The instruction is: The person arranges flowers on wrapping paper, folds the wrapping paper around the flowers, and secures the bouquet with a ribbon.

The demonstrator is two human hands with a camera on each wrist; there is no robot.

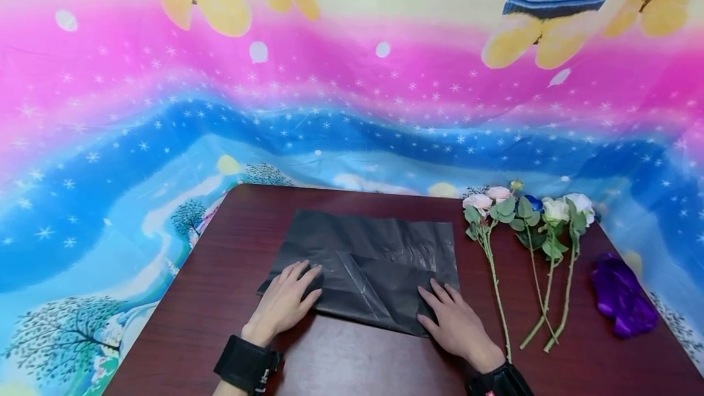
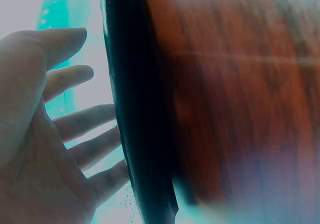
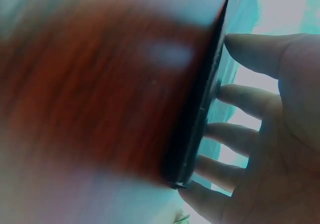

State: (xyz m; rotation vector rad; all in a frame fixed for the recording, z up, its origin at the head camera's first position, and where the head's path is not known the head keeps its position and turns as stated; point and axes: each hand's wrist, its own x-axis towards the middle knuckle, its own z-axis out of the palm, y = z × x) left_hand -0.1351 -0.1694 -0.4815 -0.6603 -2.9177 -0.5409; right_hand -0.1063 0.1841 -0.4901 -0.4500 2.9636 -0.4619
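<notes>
A black sheet of thin wrapping material lies folded on the table, with a slanting crease and a turned-up flap across its front half. My left hand rests on its left front part, fingers spread and nearly straight. At the right front corner my right hand presses the flap with extended, spread fingers. Seen from the left wrist, the fingertips of the left hand meet the dark folded edge. In the right wrist view, the fingertips of the other hand touch the sheet's near edge.
Several artificial flowers with long stems lie on the right of the brown table, their white, pink and blue heads toward the back. A crumpled purple cloth is by the right edge. A printed cloth backdrop hangs behind.
</notes>
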